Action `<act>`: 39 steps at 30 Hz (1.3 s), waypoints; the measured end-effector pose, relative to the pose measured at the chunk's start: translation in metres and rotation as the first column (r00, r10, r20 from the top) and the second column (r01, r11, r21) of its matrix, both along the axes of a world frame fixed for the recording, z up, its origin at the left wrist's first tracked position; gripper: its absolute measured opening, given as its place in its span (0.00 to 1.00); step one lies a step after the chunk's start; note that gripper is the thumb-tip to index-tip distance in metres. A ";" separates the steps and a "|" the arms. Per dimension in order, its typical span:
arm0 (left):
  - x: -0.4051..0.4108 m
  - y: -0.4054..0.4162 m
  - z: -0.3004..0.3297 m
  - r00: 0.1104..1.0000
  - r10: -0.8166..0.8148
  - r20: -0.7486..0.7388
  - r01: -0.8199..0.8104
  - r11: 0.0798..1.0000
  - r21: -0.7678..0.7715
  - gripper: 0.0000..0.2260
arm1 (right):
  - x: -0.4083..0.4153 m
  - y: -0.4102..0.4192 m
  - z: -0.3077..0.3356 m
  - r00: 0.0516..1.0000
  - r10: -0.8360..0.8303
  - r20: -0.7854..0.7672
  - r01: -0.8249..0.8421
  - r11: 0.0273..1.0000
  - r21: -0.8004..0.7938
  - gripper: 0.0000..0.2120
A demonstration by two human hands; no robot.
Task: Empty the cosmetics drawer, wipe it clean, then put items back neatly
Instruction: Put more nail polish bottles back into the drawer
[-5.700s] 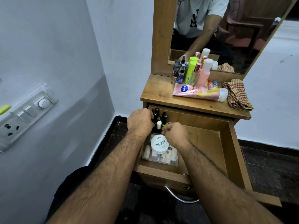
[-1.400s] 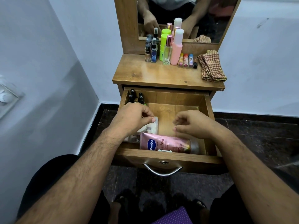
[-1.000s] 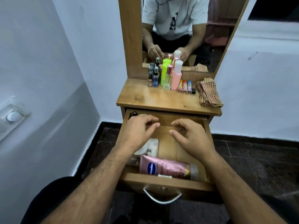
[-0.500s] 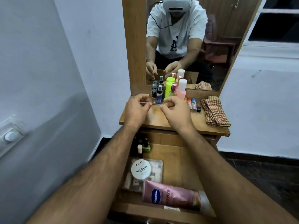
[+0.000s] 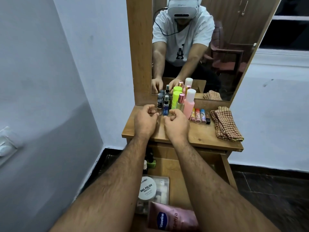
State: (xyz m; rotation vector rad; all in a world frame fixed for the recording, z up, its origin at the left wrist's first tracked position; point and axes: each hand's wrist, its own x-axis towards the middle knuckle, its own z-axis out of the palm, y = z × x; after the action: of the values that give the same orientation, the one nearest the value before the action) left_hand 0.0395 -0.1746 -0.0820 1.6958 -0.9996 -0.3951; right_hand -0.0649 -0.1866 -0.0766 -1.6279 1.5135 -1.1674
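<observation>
Both hands are hovering over the worktop [image 5: 197, 136], fingers loosely curled, holding nothing visible. The blue bottle [image 5: 166, 110] is standing upright just beyond them, nearer the right hand [image 5: 176, 123] than the left hand [image 5: 145, 120], while the drawer [image 5: 224, 166] is lying open below the worktop.

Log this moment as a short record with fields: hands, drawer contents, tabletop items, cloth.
left hand: over the tabletop, fingers curled; holding anything: cannot tell
right hand: beside it, fingers curled; holding anything: cannot tell
drawer: open, holds nail polish remover tub, pink Vaseline tube, small nail polish bottles
tabletop: bottles and lip balms lined up at the mirror
checked cloth: folded, right end of tabletop
</observation>
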 end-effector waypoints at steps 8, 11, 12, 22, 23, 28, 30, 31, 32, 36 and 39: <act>0.004 -0.011 0.008 1.000 0.001 0.011 -0.002 0.991 0.131 0.19 | 0.009 -0.010 0.010 0.977 0.011 -0.215 0.003 0.998 0.067 0.24; 0.005 -0.014 0.005 0.997 0.003 0.075 -0.015 0.988 0.154 0.18 | 0.012 -0.014 0.012 0.958 0.009 -0.286 0.021 0.995 0.101 0.25; 0.005 -0.015 0.004 0.995 0.008 0.096 -0.023 0.988 0.153 0.18 | 0.012 -0.015 0.013 0.954 0.007 -0.300 0.026 0.994 0.104 0.24; 0.004 -0.013 0.000 0.979 0.002 0.203 -0.028 0.992 0.121 0.15 | 0.011 -0.014 0.007 0.958 -0.028 -0.286 0.042 0.998 0.043 0.14; 0.004 -0.011 0.000 0.980 -0.010 0.197 -0.013 0.993 0.113 0.15 | 0.010 -0.013 0.006 0.963 -0.020 -0.270 0.032 0.999 0.041 0.13; 0.007 0.000 0.001 0.996 -0.058 0.062 0.055 0.998 0.042 0.13 | 0.001 -0.009 0.004 0.986 0.095 -0.136 -0.091 0.995 0.038 0.10; 0.007 0.011 0.003 0.996 -0.076 0.049 0.075 0.997 0.018 0.12 | -0.006 -0.003 0.004 0.984 0.165 -0.066 -0.164 0.986 0.026 0.10; 0.007 0.018 0.003 0.995 -0.085 0.047 0.085 0.996 0.004 0.11 | -0.011 0.001 0.004 0.980 0.191 -0.055 -0.191 0.982 0.010 0.10; 0.005 0.027 0.003 0.994 -0.096 0.046 0.097 0.995 -0.015 0.10 | -0.017 0.007 0.005 0.975 0.214 -0.056 -0.214 0.977 -0.006 0.09; -0.010 0.063 0.004 0.984 -0.178 0.026 0.179 0.982 -0.059 0.09 | -0.047 0.034 0.007 0.949 0.315 -0.024 -0.316 0.948 -0.032 0.08; -0.027 0.089 0.003 0.971 -0.232 0.065 0.233 0.973 -0.003 0.08 | -0.076 0.055 0.003 0.930 0.366 -0.037 -0.366 0.930 0.016 0.07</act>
State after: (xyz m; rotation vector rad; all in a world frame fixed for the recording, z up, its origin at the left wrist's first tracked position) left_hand 0.0127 -0.0851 -0.0791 1.5949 -1.2511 -0.4894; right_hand -0.1408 -0.1316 -0.0741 -1.8386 1.1654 -0.9243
